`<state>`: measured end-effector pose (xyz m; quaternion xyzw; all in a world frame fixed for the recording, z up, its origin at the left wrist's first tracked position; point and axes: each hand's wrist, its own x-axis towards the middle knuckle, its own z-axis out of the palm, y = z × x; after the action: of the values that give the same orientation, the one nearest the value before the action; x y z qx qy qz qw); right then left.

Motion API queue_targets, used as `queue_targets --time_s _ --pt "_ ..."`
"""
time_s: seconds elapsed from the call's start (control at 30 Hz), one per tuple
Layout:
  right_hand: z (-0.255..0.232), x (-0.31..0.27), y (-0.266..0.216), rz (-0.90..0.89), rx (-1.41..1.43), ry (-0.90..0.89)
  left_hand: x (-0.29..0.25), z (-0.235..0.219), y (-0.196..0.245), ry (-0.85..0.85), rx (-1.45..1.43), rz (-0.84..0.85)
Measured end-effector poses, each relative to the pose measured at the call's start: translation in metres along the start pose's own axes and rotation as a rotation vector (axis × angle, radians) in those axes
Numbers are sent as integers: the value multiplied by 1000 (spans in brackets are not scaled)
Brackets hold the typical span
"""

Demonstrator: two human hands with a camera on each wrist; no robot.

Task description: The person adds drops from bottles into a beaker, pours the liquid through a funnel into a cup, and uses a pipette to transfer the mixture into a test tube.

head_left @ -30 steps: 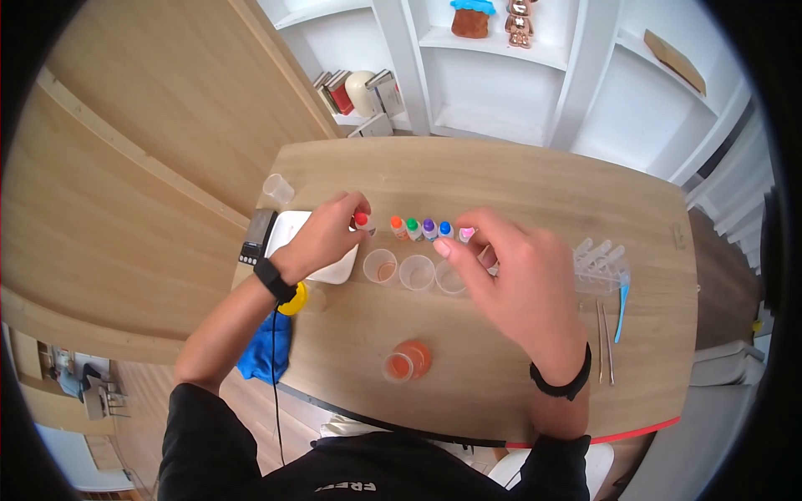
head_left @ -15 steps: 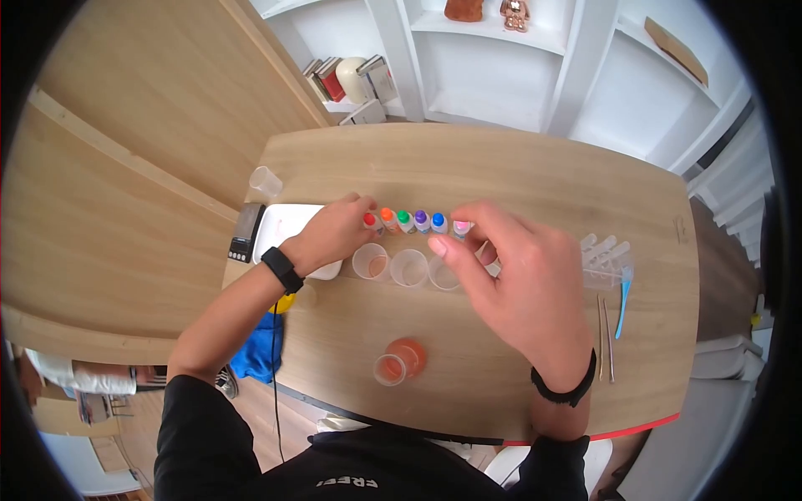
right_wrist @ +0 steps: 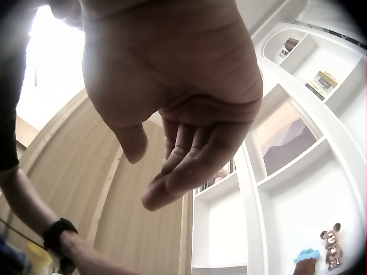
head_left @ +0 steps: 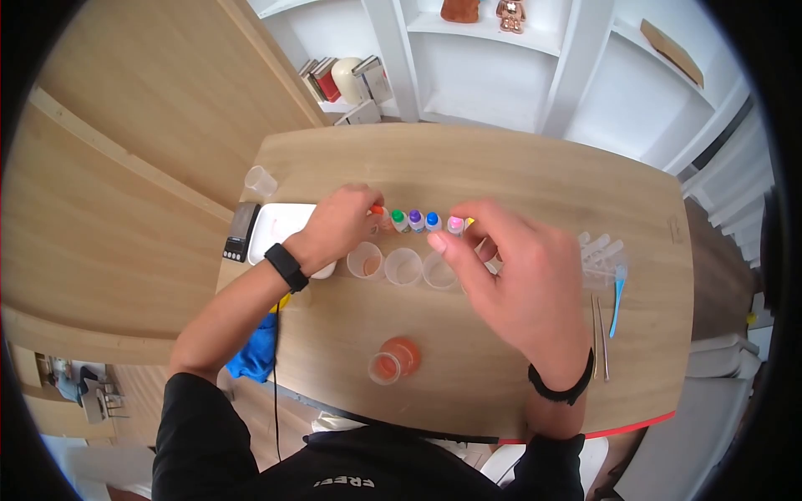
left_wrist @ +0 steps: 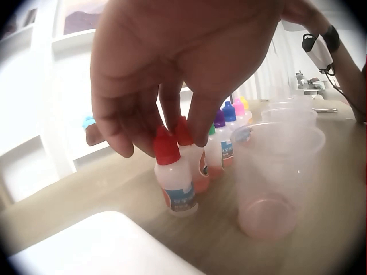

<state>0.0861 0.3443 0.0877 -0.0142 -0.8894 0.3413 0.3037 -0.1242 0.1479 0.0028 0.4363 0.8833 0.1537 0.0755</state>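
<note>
Small dropper bottles with coloured caps stand in a row across the table. My left hand (head_left: 338,221) is at the row's left end, its thumb and fingertips pinching the orange cap (head_left: 378,210) of one bottle. In the left wrist view, a red-capped bottle (left_wrist: 175,183) stands upright in front of that one, close to the fingers. Raised over the row's right end, my right hand (head_left: 530,284) has loosely bent fingers and nothing between them. Near it are the blue-capped bottle (head_left: 433,220) and the pink-capped bottle (head_left: 455,224).
Clear plastic cups (head_left: 403,267) line up before the bottles; the leftmost cup (left_wrist: 269,217) has a reddish tint at its bottom. A container of orange liquid (head_left: 404,355) stands nearer me. Left are a white tray (head_left: 280,219) and scale (head_left: 241,230); right, a tube rack (head_left: 600,255) and blue tool (head_left: 618,301).
My left hand has set the red-capped bottle at the row's left end, let go of it and moved right to the orange cap. The right hand has hardly moved.
</note>
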Motion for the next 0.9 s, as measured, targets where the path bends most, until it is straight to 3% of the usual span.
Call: queue_targets --time_s 0.1,0.27,0.37,0.5,0.6,0.7,0.8,0.83,0.9 --pt "0 1 1 -4 2 -5 -12 -24 3 127 14 34" --pt "9 -2 -1 -40 -29 -44 -43 -79 51 251 -127 5" --pt "23 -4 -7 -76 -15 -76 -59 -100 86 172 -230 35" --pt "31 -7 -9 -119 -122 -135 -72 -107 113 37 -479 -11" --pt "31 -7 -12 -99 -8 -125 -73 -109 113 -24 -519 -9" --pt "24 -4 -7 40 149 -157 -77 -95 107 68 -603 74" --pt "16 -1 -3 155 282 -201 -78 -81 106 9 -518 140" --pt "17 0 -4 138 270 -204 -78 -74 107 80 -422 210" --pt "18 -2 -6 110 243 -209 -77 -66 109 89 -443 152"
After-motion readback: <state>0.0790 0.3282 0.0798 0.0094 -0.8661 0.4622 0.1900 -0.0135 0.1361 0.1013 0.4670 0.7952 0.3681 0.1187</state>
